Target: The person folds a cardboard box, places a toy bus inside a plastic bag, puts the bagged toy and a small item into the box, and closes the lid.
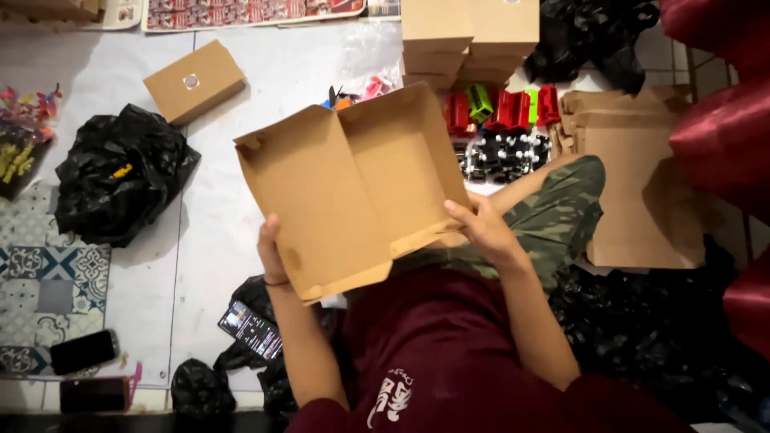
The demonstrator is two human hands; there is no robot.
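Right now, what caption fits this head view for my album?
Both hands, left and right, hold an open brown box above the floor sheet.

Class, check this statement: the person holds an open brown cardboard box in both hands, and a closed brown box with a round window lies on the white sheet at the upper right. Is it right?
Not quite. The head view shows the closed box with the round window at the upper left of the white sheet, not the upper right. The rest stands: left hand and right hand hold the open brown cardboard box.

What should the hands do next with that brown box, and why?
Probably fold the lid half down. The open cardboard box is held up by the left hand and right hand, its two halves spread flat, while closed boxes are stacked beyond.
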